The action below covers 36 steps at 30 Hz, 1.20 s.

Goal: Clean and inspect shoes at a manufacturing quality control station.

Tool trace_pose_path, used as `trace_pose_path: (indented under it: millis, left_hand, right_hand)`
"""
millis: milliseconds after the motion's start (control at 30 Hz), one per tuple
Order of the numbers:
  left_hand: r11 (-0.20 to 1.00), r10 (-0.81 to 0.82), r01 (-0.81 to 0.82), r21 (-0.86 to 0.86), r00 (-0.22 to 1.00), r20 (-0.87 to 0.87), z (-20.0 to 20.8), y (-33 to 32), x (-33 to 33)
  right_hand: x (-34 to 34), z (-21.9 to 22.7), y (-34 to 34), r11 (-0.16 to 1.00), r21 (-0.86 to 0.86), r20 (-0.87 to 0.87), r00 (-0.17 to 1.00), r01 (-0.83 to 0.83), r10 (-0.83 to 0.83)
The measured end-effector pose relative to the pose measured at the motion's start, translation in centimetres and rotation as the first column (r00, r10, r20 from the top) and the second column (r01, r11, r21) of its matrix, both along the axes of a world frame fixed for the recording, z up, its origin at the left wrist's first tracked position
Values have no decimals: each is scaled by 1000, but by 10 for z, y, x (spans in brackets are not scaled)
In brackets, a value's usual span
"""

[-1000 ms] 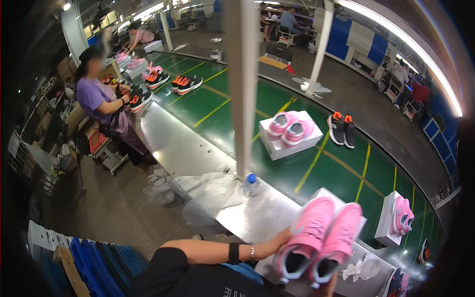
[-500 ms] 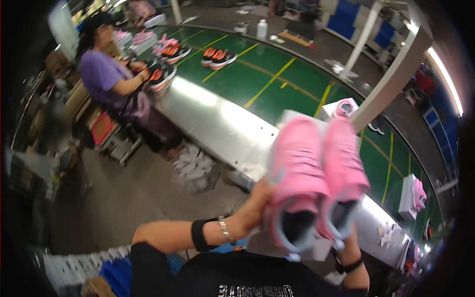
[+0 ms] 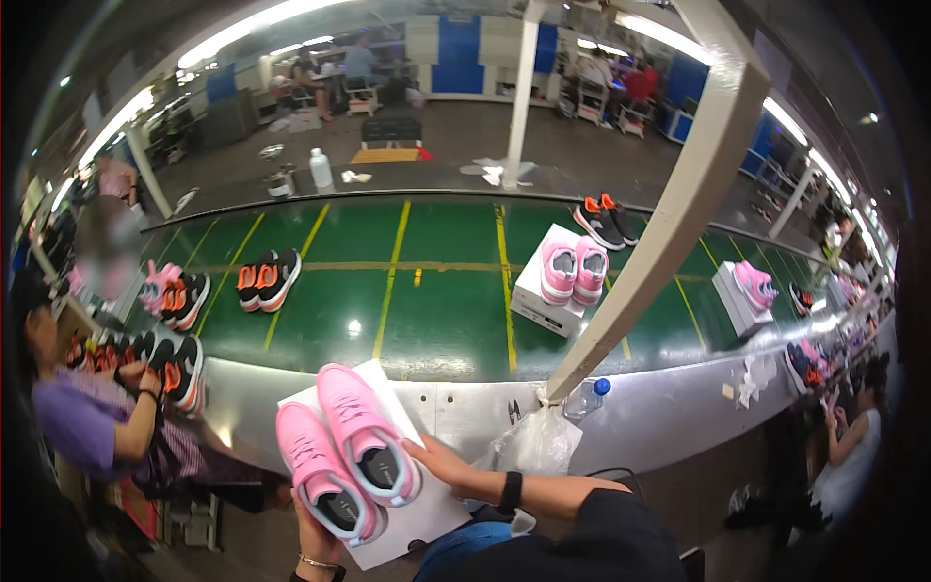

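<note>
A pair of pink sneakers lies side by side on top of a white shoebox, their heels and dark insoles facing me. Under the nearer shoe, my left hand grips the box's left side, its fingers partly hidden. My right hand holds the box from the right, fingertips beside the heel of the other shoe. Box and shoes are tilted above the near edge of the metal ledge.
A green conveyor with yellow lines carries black-orange sneakers and another boxed pink pair. A white post rises from the ledge beside a bottle, snips and a plastic bag. A co-worker handles shoes at left.
My view has swung to the right toward the conveyor. The box with the pink sneakers has come to the lower left of the view and is turned, still in both hands.
</note>
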<state>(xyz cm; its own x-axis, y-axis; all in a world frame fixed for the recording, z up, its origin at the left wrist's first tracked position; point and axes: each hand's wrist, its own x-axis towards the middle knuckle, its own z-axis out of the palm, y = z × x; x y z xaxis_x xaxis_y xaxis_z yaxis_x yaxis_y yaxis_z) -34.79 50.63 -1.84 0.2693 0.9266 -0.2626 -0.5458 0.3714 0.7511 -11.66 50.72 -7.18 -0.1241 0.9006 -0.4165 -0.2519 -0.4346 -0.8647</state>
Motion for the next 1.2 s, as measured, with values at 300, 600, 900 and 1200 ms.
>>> trace_pose_path:
  millis: [300,600,900,1200]
  left_hand:
    - [985,21,-45,-164,989,-145,-96,129,-69]
    - [957,-200,165,-236,971,-131,-127,160,-64]
    - [910,-402,382,-163,907,-122,-132,160,-67]
    - [903,-427,430,4,898,-109,-118,366,23]
  right_hand:
    - [-54,-64,117,994,-13,228,968,112,-106]
    - [-41,-73,109,977,-74,35,979,202,-200]
    - [-51,-99,79,970,-51,105,967,237,-231]
    - [26,-64,274,939,23,123,931,343,-343]
